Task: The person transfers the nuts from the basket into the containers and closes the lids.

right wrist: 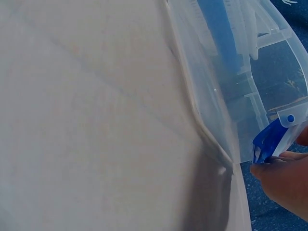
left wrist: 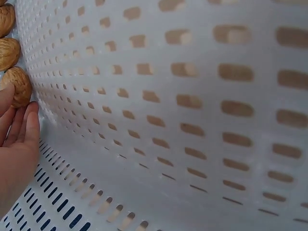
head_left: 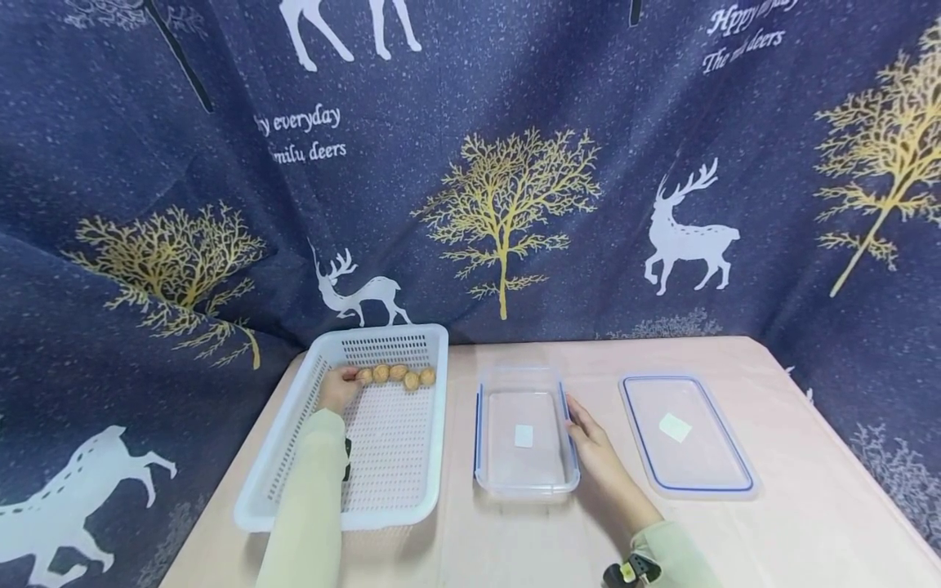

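Note:
Toward the far end of the white plastic basket [head_left: 435,441], my left hand [head_left: 341,389] reaches in from the near side. Its thumb and fingers pinch the leftmost walnut [left wrist: 18,86], the thumb on top and the other fingers beside it. Several more walnuts [head_left: 399,372] lie in a row to the right of that one. My right hand [head_left: 594,441] holds the right side of a clear plastic food container [head_left: 507,469], its fingers at the blue latch [right wrist: 270,139]. The container is lidless, its side latches hanging down, and a pale paper square [head_left: 524,436] shows within its outline.
To the right of the container, its clear lid [head_left: 706,465] with a blue seal lies flat, a pale paper square [head_left: 675,427] on it. Everything stands on a pink-beige tablecloth [head_left: 470,547]. Behind the table hangs a dark blue curtain [head_left: 588,310] with deer and trees.

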